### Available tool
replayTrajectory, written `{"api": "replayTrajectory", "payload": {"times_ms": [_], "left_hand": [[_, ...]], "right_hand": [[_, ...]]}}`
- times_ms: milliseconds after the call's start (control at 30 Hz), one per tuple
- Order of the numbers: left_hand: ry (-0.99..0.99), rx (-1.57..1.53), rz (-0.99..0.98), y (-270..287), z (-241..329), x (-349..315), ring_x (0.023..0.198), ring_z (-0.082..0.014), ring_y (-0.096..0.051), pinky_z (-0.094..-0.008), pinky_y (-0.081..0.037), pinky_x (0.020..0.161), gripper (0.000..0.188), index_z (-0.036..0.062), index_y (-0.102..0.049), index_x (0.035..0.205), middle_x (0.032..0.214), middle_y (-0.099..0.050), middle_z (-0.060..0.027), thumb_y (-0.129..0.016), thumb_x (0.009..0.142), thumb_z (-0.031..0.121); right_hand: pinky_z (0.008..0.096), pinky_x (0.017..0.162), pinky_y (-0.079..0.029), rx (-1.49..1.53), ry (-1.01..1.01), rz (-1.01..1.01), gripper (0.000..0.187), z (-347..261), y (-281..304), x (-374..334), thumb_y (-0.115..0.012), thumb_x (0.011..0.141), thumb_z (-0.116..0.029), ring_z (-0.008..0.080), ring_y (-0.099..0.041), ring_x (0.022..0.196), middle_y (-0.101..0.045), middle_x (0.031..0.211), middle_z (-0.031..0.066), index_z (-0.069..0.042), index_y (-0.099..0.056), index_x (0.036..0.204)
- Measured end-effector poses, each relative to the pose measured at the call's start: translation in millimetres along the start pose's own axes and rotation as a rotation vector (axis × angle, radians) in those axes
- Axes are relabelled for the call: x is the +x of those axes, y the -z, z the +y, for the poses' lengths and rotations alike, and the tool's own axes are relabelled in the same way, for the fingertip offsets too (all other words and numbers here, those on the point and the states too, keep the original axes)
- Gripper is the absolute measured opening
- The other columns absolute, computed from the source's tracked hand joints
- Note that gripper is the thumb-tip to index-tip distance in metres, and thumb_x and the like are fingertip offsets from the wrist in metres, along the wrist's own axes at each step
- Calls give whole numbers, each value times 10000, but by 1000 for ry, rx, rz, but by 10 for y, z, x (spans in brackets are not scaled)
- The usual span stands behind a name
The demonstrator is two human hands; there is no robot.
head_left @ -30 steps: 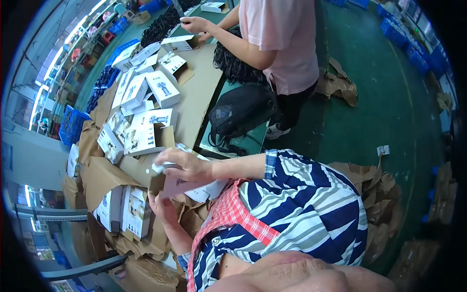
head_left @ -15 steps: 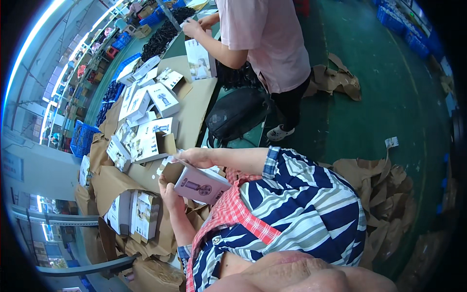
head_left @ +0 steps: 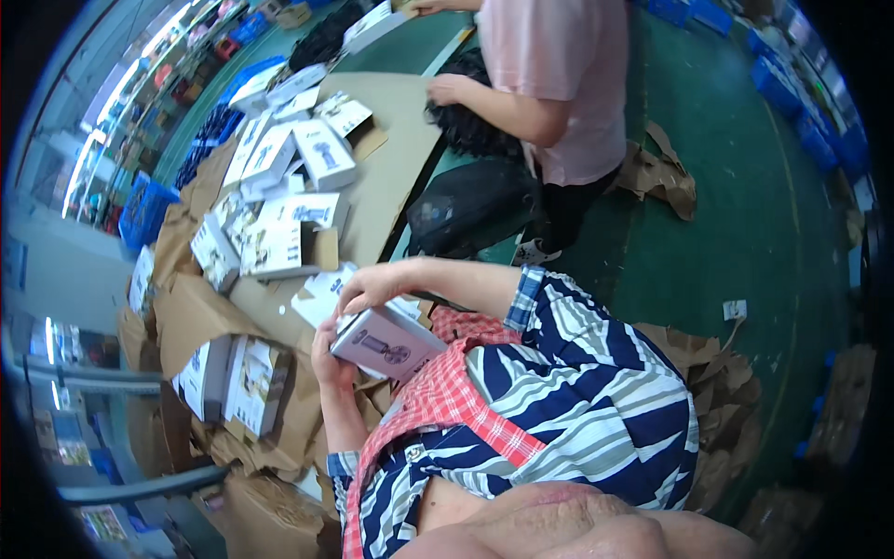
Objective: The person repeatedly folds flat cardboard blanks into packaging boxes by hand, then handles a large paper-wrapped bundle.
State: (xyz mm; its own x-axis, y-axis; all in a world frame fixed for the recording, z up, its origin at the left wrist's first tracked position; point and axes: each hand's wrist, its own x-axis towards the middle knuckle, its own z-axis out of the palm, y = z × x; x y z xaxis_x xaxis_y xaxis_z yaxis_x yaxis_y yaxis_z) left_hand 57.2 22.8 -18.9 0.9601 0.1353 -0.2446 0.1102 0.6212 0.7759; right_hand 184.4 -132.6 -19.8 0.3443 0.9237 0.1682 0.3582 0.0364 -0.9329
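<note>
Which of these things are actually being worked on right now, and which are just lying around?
In hand:
- small printed box, gripped from below by the left hand
- right hand on its top edge

Lying about:
- white printed boxes on the table
- brown cardboard scraps on the green floor
- black bag

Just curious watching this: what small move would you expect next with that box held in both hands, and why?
Probably setting the small printed box down among the white boxes on the table. The left hand supports its lower end, the right hand grips its top, and it looks closed.
</note>
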Motion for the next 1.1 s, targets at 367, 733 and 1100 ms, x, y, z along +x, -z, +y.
{"api": "replayTrajectory", "payload": {"times_ms": [367, 733, 1100], "left_hand": [[-240, 155, 67, 399, -120, 4, 964, -170, -516, -274, -405, 833, 286, -35, -538, 1084, 1063, -559, -96, -440, 844, 86], [-381, 701, 690, 1075, -133, 664, 962, -211, -544, -286, -437, 804, 411, -9, -474, 1190, 1120, -553, -114, -485, 830, 188], [-487, 966, 542, 817, -248, 683, 1024, -328, -537, -383, -421, 891, 538, -38, -437, 1149, 1123, -538, -206, -601, 755, 289]], "right_hand": [[336, 916, -396, -235, -98, -165, 560, -155, -73, -10, -657, 757, -307, 279, -505, 1081, -532, 1156, 193, -65, -474, 1228], [369, 924, -382, -137, -459, 496, 501, 1035, 316, 312, -438, 891, -338, 330, -428, 1174, -437, 1254, 245, 51, -443, 1205], [329, 952, -346, -389, -261, 398, 541, 869, -370, 179, -508, 880, -229, 331, -444, 1159, -443, 1226, 285, 83, -317, 1279]]}}
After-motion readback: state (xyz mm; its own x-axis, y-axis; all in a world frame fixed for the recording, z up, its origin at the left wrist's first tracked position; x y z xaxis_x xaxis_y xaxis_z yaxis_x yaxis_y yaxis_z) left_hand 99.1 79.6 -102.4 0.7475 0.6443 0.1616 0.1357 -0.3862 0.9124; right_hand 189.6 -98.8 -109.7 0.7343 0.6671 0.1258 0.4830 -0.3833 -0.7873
